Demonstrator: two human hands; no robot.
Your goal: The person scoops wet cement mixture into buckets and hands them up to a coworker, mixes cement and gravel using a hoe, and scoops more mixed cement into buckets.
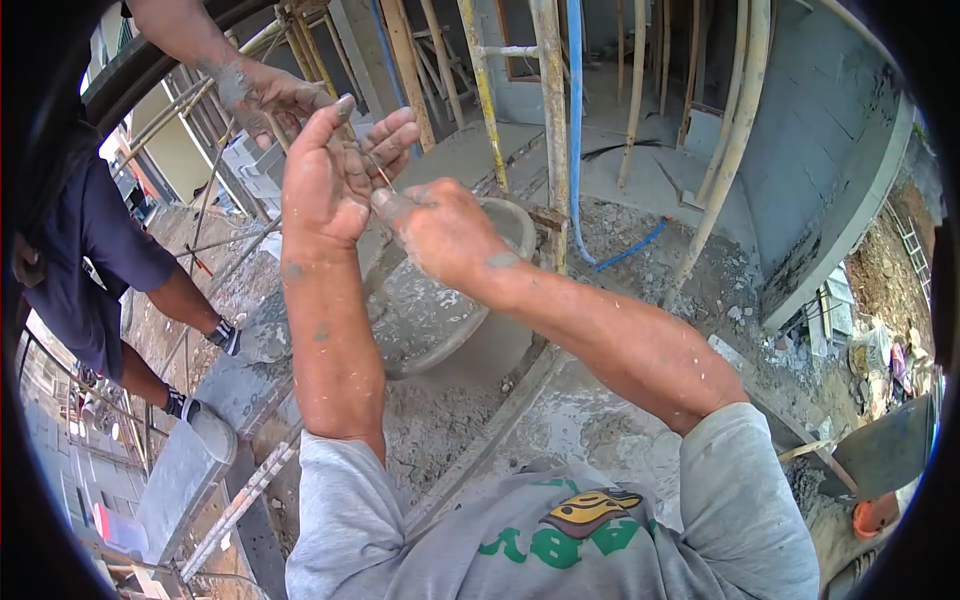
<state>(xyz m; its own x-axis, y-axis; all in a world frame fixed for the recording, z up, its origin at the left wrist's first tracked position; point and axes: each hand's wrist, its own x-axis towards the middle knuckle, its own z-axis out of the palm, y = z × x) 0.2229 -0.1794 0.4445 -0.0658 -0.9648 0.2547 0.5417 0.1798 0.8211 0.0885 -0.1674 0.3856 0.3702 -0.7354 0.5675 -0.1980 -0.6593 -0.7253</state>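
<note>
My left hand (340, 185) is raised with the palm turned up, thumb stretched out and fingers apart, smeared with grey mortar. My right hand (445, 235) is closed in a pinch beside it, gripping a thin wire-like piece (380, 172) whose far end reaches toward my left fingers. Whether it touches them I cannot tell. Below both hands stands a round basin (525, 235) holding wet grey mortar (425, 305). A co-worker's mortar-stained hand (270, 95) reaches in from the upper left, close to my left fingertips.
The co-worker stands at left on a concrete ledge (180, 480), in dark shorts (115, 240). Bamboo poles (735, 130) and a yellow-marked ladder-like frame (550, 100) rise ahead. A blue hose (577, 130) hangs down to the rubble. A curved block wall (830, 170) is at right.
</note>
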